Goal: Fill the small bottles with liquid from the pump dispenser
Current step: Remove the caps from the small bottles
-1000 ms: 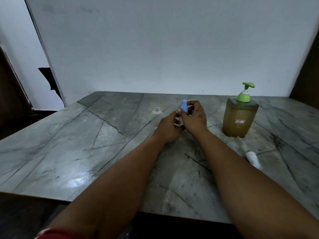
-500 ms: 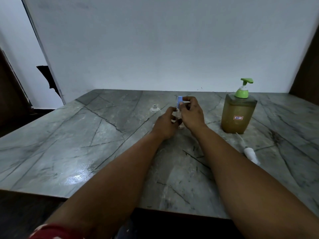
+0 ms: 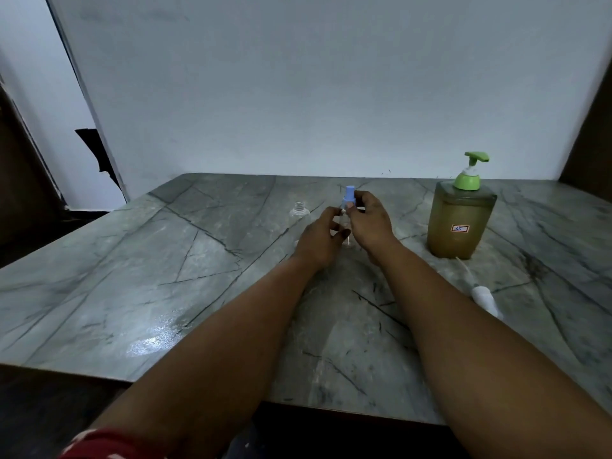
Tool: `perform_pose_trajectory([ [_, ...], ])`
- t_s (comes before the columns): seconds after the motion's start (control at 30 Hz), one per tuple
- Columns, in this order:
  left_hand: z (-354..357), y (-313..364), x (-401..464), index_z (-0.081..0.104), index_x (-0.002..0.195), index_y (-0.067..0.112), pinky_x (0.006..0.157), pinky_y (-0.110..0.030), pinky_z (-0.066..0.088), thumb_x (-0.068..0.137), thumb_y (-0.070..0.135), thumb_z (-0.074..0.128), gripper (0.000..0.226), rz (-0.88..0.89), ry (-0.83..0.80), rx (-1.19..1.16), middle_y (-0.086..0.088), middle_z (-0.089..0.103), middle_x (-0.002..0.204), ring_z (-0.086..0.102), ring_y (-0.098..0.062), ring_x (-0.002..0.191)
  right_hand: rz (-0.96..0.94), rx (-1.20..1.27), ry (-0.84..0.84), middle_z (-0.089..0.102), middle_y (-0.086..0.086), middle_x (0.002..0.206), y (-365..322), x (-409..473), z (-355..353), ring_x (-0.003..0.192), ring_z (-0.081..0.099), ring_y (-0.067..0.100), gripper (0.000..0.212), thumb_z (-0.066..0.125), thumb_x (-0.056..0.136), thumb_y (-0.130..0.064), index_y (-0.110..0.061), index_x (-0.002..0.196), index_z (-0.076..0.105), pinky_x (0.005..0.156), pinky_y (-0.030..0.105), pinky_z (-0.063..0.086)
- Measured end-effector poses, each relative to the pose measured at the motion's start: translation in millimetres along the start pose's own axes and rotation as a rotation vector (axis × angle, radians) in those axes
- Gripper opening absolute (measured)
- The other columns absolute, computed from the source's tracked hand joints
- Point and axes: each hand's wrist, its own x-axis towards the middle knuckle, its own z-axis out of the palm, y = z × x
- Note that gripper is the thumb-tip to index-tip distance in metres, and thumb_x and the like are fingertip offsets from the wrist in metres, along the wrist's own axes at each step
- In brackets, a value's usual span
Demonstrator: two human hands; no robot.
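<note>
A small clear bottle stands on the marble table at mid-distance, mostly hidden between my hands. My left hand grips its body. My right hand pinches the blue spray cap on its top. A second small clear bottle, uncapped, stands just left of my hands. The pump dispenser, amber liquid with a green pump head, stands to the right, apart from my hands.
A white spray cap with its thin tube lies on the table in front of the dispenser. A white wall closes the far edge of the table. Dark floor lies beyond the left and near edges.
My hands stay on the small bottle and blue cap; my right fingers have shifted slightly around the cap. The head camera moved a little, so everything sits slightly differently in view.
</note>
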Motion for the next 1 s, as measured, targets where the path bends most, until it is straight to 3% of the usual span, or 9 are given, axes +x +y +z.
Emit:
perform_pose_trajectory([
  [0.1,0.0,0.2,-0.6,0.042,0.138,0.019,0.090,-0.033,0.048,0.096,0.018,0.055,0.044,0.011,0.000,-0.012,-0.008,0.062,0.125,0.060,-0.022,0.111,-0.011,0.052,0.010,0.051,-0.004,0.112,-1.2,-4.2,-2.7,0.098,0.053,0.012,0.046,0.060,0.092,-0.029,-0.021,0.133,0.041,0.079,0.023,0.042],
  [0.2,-0.2,0.2,-0.3,0.042,0.138,0.018,0.092,-0.034,0.047,0.096,0.018,0.055,0.044,0.015,-0.007,-0.013,-0.009,0.061,0.126,0.059,-0.023,0.110,-0.035,0.025,0.048,0.056,-0.001,0.112,1.2,-4.0,-4.4,0.092,0.053,0.011,0.044,0.066,0.088,-0.026,-0.019,0.124,0.043,0.072,0.018,0.041],
  [0.33,-0.5,0.5,-0.6,0.044,0.137,0.017,0.091,-0.034,0.047,0.096,0.018,0.055,0.043,0.010,-0.008,-0.015,-0.010,0.062,0.124,0.060,-0.025,0.109,-0.012,-0.032,0.050,0.060,0.004,0.120,2.0,-2.6,-3.0,0.095,0.053,0.012,0.032,0.059,0.093,-0.027,-0.015,0.120,0.049,0.076,0.023,0.039],
  [0.5,-0.5,-0.4,-0.4,0.046,0.135,0.019,0.083,-0.027,0.044,0.095,0.019,0.057,0.041,0.010,0.007,-0.007,-0.008,0.064,0.120,0.061,-0.023,0.105,-0.015,-0.053,0.017,0.056,0.004,0.128,-0.6,-3.9,-2.4,0.114,0.054,0.019,0.030,0.046,0.099,-0.025,-0.015,0.128,0.050,0.084,0.023,0.037],
  [0.63,-0.3,-0.2,-0.4,0.045,0.135,0.019,0.082,-0.026,0.042,0.095,0.020,0.057,0.041,0.018,0.005,-0.008,-0.008,0.064,0.119,0.061,-0.022,0.106,-0.036,-0.091,0.040,0.051,0.005,0.126,1.8,-2.8,-2.9,0.109,0.056,0.018,0.036,0.053,0.095,-0.037,-0.017,0.124,0.056,0.084,0.022,0.039],
  [0.83,0.4,-1.2,0.3,0.045,0.136,0.019,0.081,-0.026,0.043,0.095,0.022,0.057,0.043,0.019,0.002,0.003,-0.009,0.064,0.119,0.062,-0.023,0.104,-0.047,-0.103,0.056,0.053,0.007,0.126,2.6,-1.1,-1.9,0.108,0.056,0.020,0.034,0.052,0.096,-0.030,-0.015,0.127,0.053,0.089,0.027,0.043],
  [1.0,0.7,-0.4,1.6,0.044,0.136,0.019,0.082,-0.026,0.042,0.095,0.020,0.057,0.043,-0.006,0.009,0.017,-0.009,0.063,0.122,0.060,-0.023,0.108,-0.037,-0.023,0.055,0.057,0.002,0.121,0.9,-2.6,-3.3,0.092,0.051,0.009,0.036,0.050,0.098,-0.022,-0.020,0.133,0.040,0.059,0.009,0.036],
])
